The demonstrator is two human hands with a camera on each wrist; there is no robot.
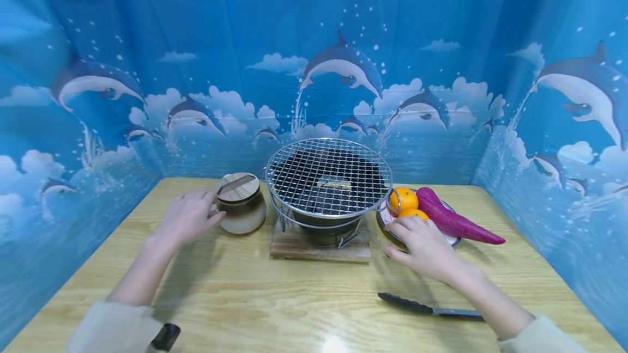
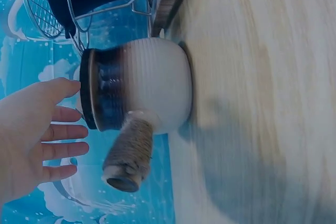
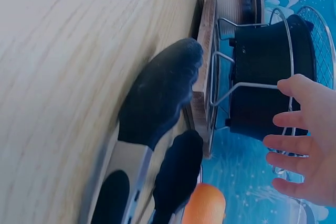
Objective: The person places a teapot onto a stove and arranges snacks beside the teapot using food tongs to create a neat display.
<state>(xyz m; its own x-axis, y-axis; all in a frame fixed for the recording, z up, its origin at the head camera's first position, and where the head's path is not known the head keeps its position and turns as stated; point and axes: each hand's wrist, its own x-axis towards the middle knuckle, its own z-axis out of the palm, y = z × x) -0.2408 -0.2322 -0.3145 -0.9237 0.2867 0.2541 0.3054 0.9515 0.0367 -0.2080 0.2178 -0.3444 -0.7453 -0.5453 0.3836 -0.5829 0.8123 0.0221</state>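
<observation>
My left hand [image 1: 193,214] is held beside a brown-and-cream ceramic pot [image 1: 243,214] with a round wooden lid [image 1: 237,187]. In the left wrist view its fingers are spread and hold nothing, and a rope-wrapped side handle [image 2: 130,153] sticks out from the pot. I cannot tell whether the thumb touches the rim. My right hand [image 1: 424,247] hovers by the front of a plate [image 1: 457,243], its fingers extended and holding nothing. On the plate are oranges [image 1: 405,199] and a long purple root vegetable [image 1: 451,222]. Black-tipped tongs [image 1: 417,305] lie on the table below the right hand.
Between the hands stands a black grill stove [image 1: 326,222] in a wire frame on a wooden board [image 1: 319,252]. A round wire mesh [image 1: 330,176] tops it. Blue dolphin-print curtains [image 1: 314,42] enclose the back and sides of the wood-grain table [image 1: 275,304].
</observation>
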